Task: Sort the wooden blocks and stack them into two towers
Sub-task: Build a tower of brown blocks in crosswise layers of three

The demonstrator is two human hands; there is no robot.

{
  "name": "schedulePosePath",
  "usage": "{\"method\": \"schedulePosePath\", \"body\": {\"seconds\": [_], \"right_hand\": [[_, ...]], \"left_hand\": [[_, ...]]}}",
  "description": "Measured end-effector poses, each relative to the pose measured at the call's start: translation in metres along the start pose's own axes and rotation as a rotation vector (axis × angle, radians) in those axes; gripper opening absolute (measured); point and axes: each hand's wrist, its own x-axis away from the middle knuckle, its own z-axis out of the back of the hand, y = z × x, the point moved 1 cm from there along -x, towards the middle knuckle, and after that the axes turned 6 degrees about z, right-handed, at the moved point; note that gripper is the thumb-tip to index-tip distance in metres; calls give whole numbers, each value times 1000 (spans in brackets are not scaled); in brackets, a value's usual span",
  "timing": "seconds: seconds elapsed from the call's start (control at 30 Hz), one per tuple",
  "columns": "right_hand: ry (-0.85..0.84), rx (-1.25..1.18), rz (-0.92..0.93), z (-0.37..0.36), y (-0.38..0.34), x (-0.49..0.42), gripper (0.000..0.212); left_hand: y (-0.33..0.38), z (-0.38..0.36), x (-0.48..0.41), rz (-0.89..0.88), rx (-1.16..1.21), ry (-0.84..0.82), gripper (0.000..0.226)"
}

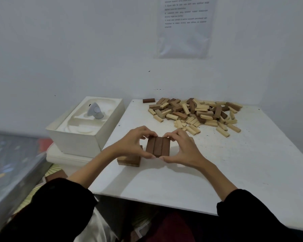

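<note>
Three dark brown wooden blocks (157, 147) lie side by side as one flat row near the middle of the white table (234, 172). My left hand (135, 143) grips the row's left side, thumb at the near end and fingers at the far end. My right hand (181, 148) grips its right side the same way. Just left of the row, partly hidden under my left hand, stands a low stack of lighter brown blocks (129, 161). A loose pile of light and dark blocks (196, 113) covers the table's far part.
A single dark block (148, 100) lies at the far edge, left of the pile. A white box (84, 137) holding a grey object stands off the table's left side. Another brown block (56, 175) lies below the table's left edge. The wall is close behind.
</note>
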Motion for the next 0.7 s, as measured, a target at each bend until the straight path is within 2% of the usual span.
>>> {"method": "schedulePosePath", "body": {"seconds": [0.4, 0.57, 0.7], "right_hand": [[-103, -14, 13, -66, -38, -45, 87], [-127, 5, -12, -72, -36, -47, 77], [-135, 4, -29, -77, -34, -47, 78]], "left_hand": [[-65, 36, 41, 150, 58, -17, 73], [-71, 36, 40, 157, 64, -63, 73], [-76, 34, 37, 156, 61, -82, 73]]}}
